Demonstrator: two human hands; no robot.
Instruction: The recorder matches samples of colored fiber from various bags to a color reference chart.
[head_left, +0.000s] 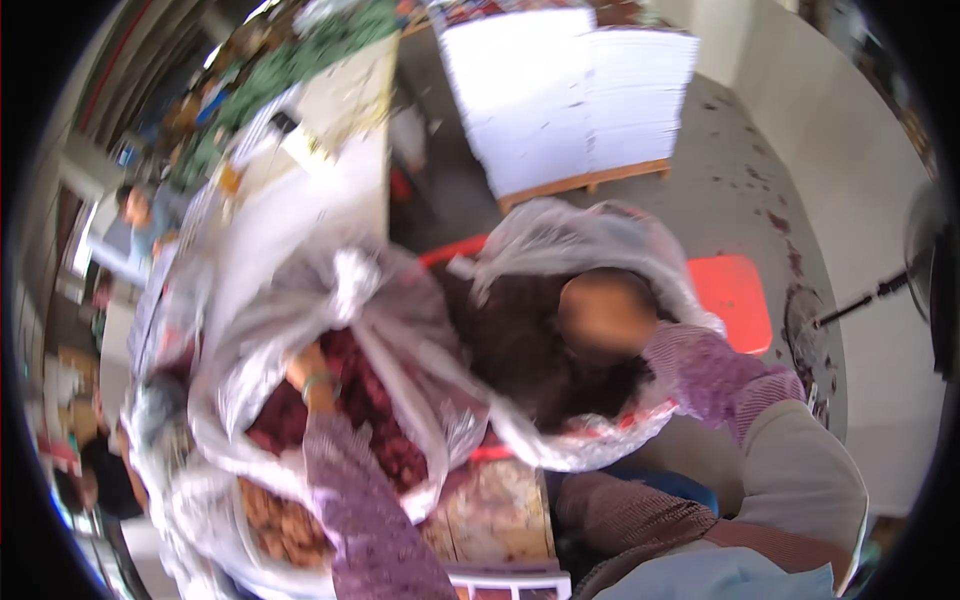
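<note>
My left hand (pixel 305 372), with a green bangle at the wrist, reaches into a clear plastic bag (pixel 400 300) filled with dark red pieces (pixel 385 425). Its fingers are tucked under the plastic, so their grip is hidden. My right hand (pixel 603 315) is blurred and sits inside a second clear plastic bag (pixel 560 235) holding dark brown material (pixel 510 345). Whether it holds anything is unclear. Both arms wear purple patterned sleeves.
A third clear bag of light brown pieces (pixel 280 525) lies at the lower left. A red stool (pixel 735 300) stands right of the bags, and a stack of white sheets on a wooden pallet (pixel 570 95) behind. A fan stand (pixel 870 292) is far right. Another person (pixel 135 215) is at the left.
</note>
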